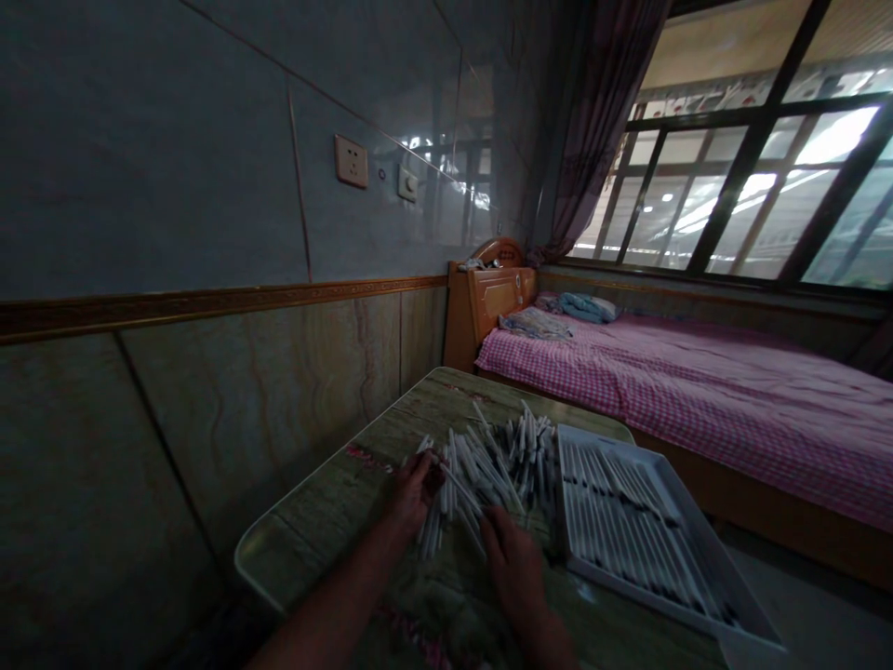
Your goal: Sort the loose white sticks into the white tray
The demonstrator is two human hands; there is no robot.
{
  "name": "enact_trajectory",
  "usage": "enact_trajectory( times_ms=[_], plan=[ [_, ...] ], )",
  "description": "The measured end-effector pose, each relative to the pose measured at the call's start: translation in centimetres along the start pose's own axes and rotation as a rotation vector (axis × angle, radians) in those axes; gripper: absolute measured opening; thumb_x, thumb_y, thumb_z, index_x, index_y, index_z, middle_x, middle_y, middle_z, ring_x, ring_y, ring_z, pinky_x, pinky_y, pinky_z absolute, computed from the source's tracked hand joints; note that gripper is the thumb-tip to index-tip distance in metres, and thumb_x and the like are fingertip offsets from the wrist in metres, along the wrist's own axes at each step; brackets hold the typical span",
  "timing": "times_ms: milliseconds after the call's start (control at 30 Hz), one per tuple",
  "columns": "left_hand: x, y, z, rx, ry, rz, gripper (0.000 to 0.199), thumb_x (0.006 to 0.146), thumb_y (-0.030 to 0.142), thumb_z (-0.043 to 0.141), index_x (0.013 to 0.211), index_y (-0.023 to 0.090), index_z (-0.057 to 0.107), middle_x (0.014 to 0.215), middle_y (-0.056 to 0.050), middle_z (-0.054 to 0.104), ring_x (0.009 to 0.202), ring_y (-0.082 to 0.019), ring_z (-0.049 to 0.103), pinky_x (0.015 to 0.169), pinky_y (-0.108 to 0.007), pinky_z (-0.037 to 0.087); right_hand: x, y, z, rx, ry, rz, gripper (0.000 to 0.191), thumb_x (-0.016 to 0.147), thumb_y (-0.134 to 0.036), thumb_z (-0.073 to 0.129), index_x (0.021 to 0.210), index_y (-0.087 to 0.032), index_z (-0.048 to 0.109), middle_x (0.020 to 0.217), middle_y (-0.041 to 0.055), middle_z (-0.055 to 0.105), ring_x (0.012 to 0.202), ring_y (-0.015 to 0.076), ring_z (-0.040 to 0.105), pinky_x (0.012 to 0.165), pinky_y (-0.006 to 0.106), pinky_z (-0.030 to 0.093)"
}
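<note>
Right hand [514, 563], 5 o'clock, fingers partly hidden, grip I cannot tell; left hand [410, 493], 6 o'clock, pinches white sticks [457, 483]; overlapping heap [531, 445], uncountable; 1 tray [706, 532], 4 o'clock.

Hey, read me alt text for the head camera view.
A left hand and a right hand handle white sticks heaped on a table. To the right, a tray holds more in rows; beyond are a pink-covered bed and a window.

Slim white sticks [481, 465], loosely heaped
</note>
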State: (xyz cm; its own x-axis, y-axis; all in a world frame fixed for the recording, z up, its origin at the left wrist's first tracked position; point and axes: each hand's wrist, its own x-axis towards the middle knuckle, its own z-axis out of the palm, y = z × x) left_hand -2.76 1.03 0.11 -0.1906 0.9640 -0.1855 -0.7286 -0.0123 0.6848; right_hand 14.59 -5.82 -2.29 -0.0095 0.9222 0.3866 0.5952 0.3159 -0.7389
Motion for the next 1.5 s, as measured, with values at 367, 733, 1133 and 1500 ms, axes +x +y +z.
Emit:
enact_trajectory(
  times_ms=[367, 733, 1133, 1500],
  plan=[
    [-0.6, -0.6, 0.2, -0.047, -0.097, -0.018, 0.024, 0.063, 0.026, 0.084, 0.075, 0.014, 0.067, 0.067, -0.002, 0.072, 0.06, -0.013, 0.068, 0.055, -0.021, 0.053, -0.1, 0.5, 0.4, -0.016, 0.038, 0.004, 0.032, 0.09, -0.042, 0.046, 0.099, -0.024, 0.071, 0.087, 0.0064, 0.076, 0.076, 0.0244, 0.071, 0.067, 0.031, 0.05],
    [-0.8, -0.5, 0.5, -0.082, -0.059, -0.058, 0.012, 0.075, 0.021, 0.074, 0.078, 0.014, 0.065, 0.066, -0.001, 0.071, 0.061, -0.013, 0.069, 0.056, -0.021, 0.055, 0.0, 0.1, 0.1, 0.015, 0.012, 0.024, 0.032, 0.089, -0.041, 0.046, 0.098, -0.024, 0.072, 0.083, 0.0064, 0.075, 0.075, 0.025, 0.071, 0.065, 0.032, 0.049],
    [-1.1, -0.9, 0.2, 0.294, -0.085, 0.227, 0.035, 0.061, 0.033, 0.082, 0.086, 0.017, 0.063, 0.077, 0.0, 0.069, 0.068, -0.017, 0.07, 0.058, -0.025, 0.054, 0.2, 1.8, 0.0, 0.105, 0.212, 0.019, 0.039, 0.088, -0.044, 0.045, 0.096, -0.017, 0.072, 0.096, 0.0109, 0.075, 0.087, 0.0243, 0.07, 0.076, 0.032, 0.053],
    [-1.7, -0.7, -0.8, 0.945, -0.116, 0.715, 0.018, 0.068, 0.012, 0.063, 0.081, 0.021, 0.07, 0.08, -0.002, 0.07, 0.075, -0.018, 0.064, 0.071, -0.03, 0.05, -0.1, 2.0, -0.2, 0.09, 0.193, -0.008, 0.032, 0.085, -0.039, 0.049, 0.094, -0.019, 0.073, 0.089, 0.0077, 0.076, 0.081, 0.0225, 0.071, 0.073, 0.03, 0.054]
  ],
)
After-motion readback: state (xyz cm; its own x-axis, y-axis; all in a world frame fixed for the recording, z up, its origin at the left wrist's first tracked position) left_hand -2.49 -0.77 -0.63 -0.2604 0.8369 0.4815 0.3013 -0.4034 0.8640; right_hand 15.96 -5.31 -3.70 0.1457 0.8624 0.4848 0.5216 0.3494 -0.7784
